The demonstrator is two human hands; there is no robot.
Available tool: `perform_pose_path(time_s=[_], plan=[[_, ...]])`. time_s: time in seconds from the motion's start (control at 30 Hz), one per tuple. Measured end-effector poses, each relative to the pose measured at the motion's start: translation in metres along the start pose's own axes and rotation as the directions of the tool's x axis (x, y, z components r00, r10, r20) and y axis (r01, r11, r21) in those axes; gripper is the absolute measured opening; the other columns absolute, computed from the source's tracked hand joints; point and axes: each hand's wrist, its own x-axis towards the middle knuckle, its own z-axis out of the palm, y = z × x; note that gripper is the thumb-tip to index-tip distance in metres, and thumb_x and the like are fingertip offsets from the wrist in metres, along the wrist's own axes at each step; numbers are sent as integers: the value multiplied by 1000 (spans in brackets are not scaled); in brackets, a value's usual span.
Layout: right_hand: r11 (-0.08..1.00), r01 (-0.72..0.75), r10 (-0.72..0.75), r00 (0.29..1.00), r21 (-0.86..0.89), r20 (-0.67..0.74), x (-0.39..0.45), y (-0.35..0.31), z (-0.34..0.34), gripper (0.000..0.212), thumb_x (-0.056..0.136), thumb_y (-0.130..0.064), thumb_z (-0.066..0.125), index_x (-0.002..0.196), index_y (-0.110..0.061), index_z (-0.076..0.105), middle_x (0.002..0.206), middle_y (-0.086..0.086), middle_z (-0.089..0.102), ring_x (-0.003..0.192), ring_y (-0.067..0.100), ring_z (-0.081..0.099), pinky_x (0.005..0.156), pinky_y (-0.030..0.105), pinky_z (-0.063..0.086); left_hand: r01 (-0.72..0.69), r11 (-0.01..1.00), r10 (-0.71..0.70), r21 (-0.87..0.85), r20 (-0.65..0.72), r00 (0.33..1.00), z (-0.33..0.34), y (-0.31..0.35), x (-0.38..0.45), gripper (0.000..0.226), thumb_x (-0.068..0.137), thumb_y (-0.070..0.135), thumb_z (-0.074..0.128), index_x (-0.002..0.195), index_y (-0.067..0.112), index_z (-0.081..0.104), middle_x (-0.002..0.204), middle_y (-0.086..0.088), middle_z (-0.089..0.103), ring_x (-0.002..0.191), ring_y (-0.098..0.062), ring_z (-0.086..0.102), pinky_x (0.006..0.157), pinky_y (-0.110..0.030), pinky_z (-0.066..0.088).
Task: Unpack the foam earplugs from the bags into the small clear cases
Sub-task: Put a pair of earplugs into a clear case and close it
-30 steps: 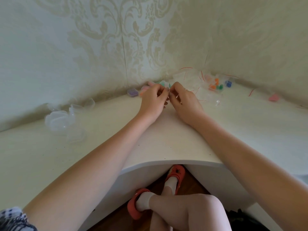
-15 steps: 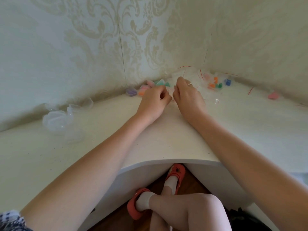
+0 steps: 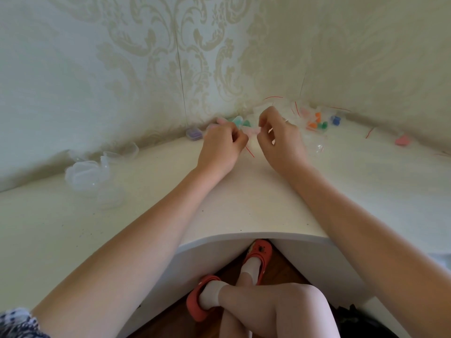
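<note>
My left hand (image 3: pixel 220 146) and my right hand (image 3: pixel 280 140) are near the far corner of the white desk (image 3: pixel 244 203), both pinching a small clear bag with pink earplugs (image 3: pixel 252 131) stretched between them; a red strip hangs below it. Behind my hands lie teal earplugs (image 3: pixel 240 121) and a filled purple case (image 3: pixel 194 133). Empty clear cases (image 3: pixel 87 175) sit at the left. More bagged earplugs, orange, green and blue (image 3: pixel 319 121), lie at the right.
Patterned walls close in on the desk on both sides of the corner. A pink earplug pair (image 3: pixel 402 140) lies far right. A loose clear bag (image 3: pixel 317 147) rests by my right wrist. Below the desk edge are my crossed legs and red shoes (image 3: pixel 258 254).
My hands have drawn slightly apart, and the bag with pink earplugs now shows stretched between them. The right hand has lifted and turned.
</note>
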Motion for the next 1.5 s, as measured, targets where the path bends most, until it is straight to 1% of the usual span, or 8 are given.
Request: perform_pose_path(time_s=[0.17, 0.6, 0.77, 0.87, 0.97, 1.2, 1.33, 1.5], plan=[[998, -54, 57, 983, -22, 175, -3, 4, 5, 21, 96, -38, 45, 98, -17, 42, 83, -1, 61, 70, 21, 53, 61, 35, 42, 16, 996, -15, -89, 7, 1000, 2, 7, -2, 33, 93, 20, 51, 61, 18, 42, 69, -1, 48, 69, -18, 47, 60, -29, 34], [1000, 7, -7, 994, -5, 109, -2, -1, 6, 11, 96, -16, 44, 88, -8, 43, 61, -6, 45, 59, 21, 41, 52, 33, 28, -45, 980, 56, -192, 50, 997, 4, 10, -6, 41, 95, 36, 53, 62, 14, 45, 56, 2, 50, 54, -16, 54, 60, -39, 48], [995, -1, -5, 998, 103, 61, -1, 2, 9, 14, 94, -15, 49, 87, -4, 45, 67, 7, 58, 61, 29, 55, 58, 42, 46, 25, 949, -4, -313, 70, 998, 3, 10, -4, 36, 99, 21, 47, 66, 9, 51, 57, 4, 51, 46, 0, 48, 48, -21, 44], [990, -70, 63, 996, 123, 56, 1, 5, 9, 8, 93, -14, 48, 90, -10, 42, 70, 13, 62, 62, 29, 62, 58, 46, 52, 44, 966, -29, -254, 61, 998, 2, 5, -1, 37, 97, 18, 49, 60, 14, 46, 60, 2, 51, 48, -3, 48, 49, -21, 41], [985, -148, 146, 989, 90, 29, 4, 9, 4, 15, 88, -12, 45, 91, -24, 36, 70, 14, 61, 60, 31, 62, 57, 47, 55, -45, 999, 45, 4, 14, 999, -2, -5, 3, 36, 89, 17, 57, 57, 14, 40, 74, -7, 48, 61, -14, 45, 51, -18, 28], [954, 222, -221, 975, -200, 30, 2, 1, 5, 23, 78, 2, 47, 86, -13, 62, 118, 4, 53, 86, 26, 53, 57, 36, 46, 14, 1000, -14, 4, -24, 1000, -4, -6, 1, 32, 85, 18, 54, 58, 7, 42, 70, -9, 47, 56, -16, 40, 55, -27, 26], [926, 120, -96, 992, -359, 83, 5, 6, 4, 35, 85, -5, 52, 100, -29, 73, 137, -4, 47, 112, 22, 48, 61, 31, 39, -67, 996, 71, 58, -53, 996, -1, -1, 1, 38, 87, 19, 56, 54, 19, 36, 71, -8, 49, 62, -19, 43, 57, -26, 27], [896, 13, 96, 970, -443, 222, 7, 10, 10, 36, 92, -5, 43, 121, -18, 60, 142, -1, 41, 126, 21, 39, 72, 34, 39, -203, 978, 202, -50, -32, 979, 5, 10, -9, 34, 88, 20, 60, 58, 6, 50, 49, 4, 46, 56, -26, 52, 54, -34, 44]])
